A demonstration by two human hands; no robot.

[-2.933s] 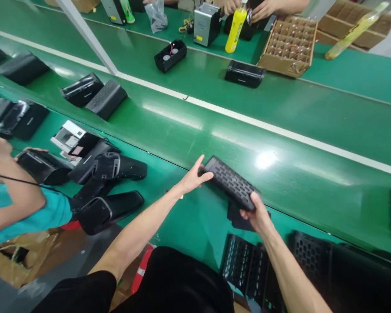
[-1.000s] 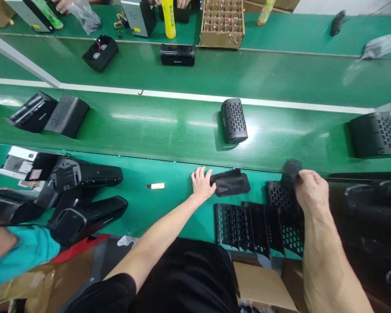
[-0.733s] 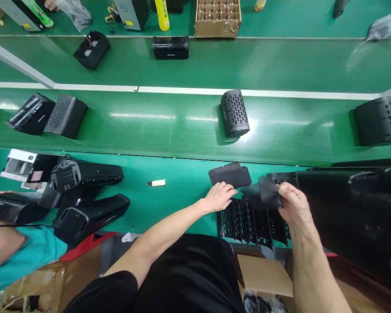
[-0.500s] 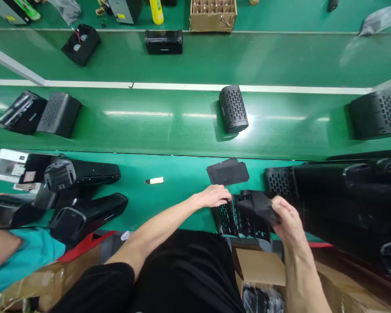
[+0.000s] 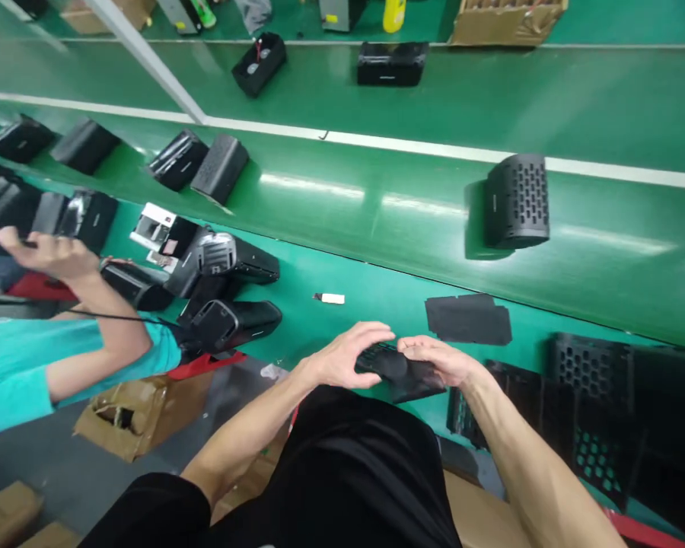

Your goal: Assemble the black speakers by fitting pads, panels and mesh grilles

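A perforated black plastic panel (image 5: 370,356) is held low over the near edge of the green bench. My left hand (image 5: 348,356) curves round its left end, thumb on the near side and fingers on the far side. Over the panel lies a thin black sheet (image 5: 416,380). My right hand (image 5: 442,359) pinches the sheet and the panel's far edge with fingertips and thumb; the exact contact is partly hidden. Beyond my right hand, flat black sheets (image 5: 468,320) lie on the bench.
More perforated black panels (image 5: 508,380) lie to the right, beside large black housings (image 5: 662,396). A black speaker-like box (image 5: 517,202) sits on the green belt. A small white-labelled item (image 5: 329,298) lies ahead. Several black housings (image 5: 240,323) and a co-worker's arm (image 5: 111,312) are left.
My view has turned left. Both hands have come closer together, moving a panel and the black sheet left, away from the other panels. A co-worker's raised hand has come into view.
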